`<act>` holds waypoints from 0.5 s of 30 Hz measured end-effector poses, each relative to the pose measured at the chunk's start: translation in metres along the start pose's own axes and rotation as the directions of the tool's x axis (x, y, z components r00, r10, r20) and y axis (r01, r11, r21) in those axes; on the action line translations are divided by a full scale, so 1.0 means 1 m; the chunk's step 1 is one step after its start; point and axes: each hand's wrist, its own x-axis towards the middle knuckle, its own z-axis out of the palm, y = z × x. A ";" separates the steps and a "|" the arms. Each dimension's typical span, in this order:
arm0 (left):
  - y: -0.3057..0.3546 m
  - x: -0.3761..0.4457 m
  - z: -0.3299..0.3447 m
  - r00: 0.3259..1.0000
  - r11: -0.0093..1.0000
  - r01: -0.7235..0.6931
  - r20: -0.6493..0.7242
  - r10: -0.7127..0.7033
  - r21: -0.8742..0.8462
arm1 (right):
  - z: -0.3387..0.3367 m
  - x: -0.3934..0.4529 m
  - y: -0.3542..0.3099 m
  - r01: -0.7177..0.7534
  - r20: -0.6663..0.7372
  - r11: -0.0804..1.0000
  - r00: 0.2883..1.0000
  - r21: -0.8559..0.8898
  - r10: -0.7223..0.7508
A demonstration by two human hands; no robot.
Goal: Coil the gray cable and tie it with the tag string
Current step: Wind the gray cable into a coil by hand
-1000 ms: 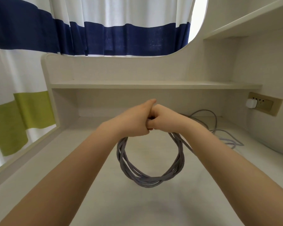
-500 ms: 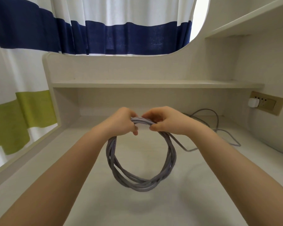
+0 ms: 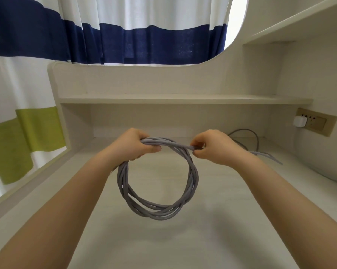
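Note:
The gray cable hangs as a round coil of several loops above the pale desk. My left hand is closed around the top left of the coil, holding the bundled strands. My right hand pinches a single strand at the top right, a hand's width from the left one. Behind my right wrist the loose rest of the cable trails over the desk towards the back right corner. No tag string is visible.
A white plug sits in a wall socket strip at the right. A low shelf runs across the back of the desk. A striped curtain hangs behind, and the desk's raised left edge borders it.
My hands were pressed together at the top of the coil and have drawn apart, the right sliding along one strand to the right. The coil hangs a little more open.

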 end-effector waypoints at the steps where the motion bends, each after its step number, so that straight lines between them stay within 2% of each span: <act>1: -0.001 -0.001 0.000 1.000 1.000 0.006 0.019 -0.006 -0.002 | 0.000 0.000 0.002 0.005 -0.034 1.000 0.999 0.016 -0.005; 5: -0.004 -0.005 -0.001 0.998 0.986 0.005 0.068 0.007 -0.167 | 0.007 0.003 0.016 0.007 -0.196 0.991 0.980 0.133 0.020; 8: -0.006 -0.005 -0.001 0.999 0.932 -0.029 0.022 0.040 -0.360 | 0.016 0.001 0.028 -0.041 -0.184 0.928 0.976 0.370 0.116; 10: -0.006 -0.003 0.003 0.998 0.898 -0.065 -0.029 0.059 -0.436 | 0.021 0.000 0.030 -0.066 -0.111 0.810 0.981 0.583 0.160; 13: -0.005 0.000 0.011 0.993 0.842 -0.105 -0.100 0.061 -0.529 | 0.022 -0.003 0.028 -0.140 0.063 0.464 0.982 0.875 0.177; 14: -0.005 0.001 0.014 0.991 0.827 -0.114 -0.124 0.054 -0.551 | 0.021 -0.005 0.027 -0.154 0.103 0.388 0.984 0.909 0.148; 15: -0.004 0.001 0.017 0.988 0.815 -0.121 -0.150 0.042 -0.567 | 0.020 -0.008 0.027 -0.155 0.120 0.389 0.986 0.908 0.115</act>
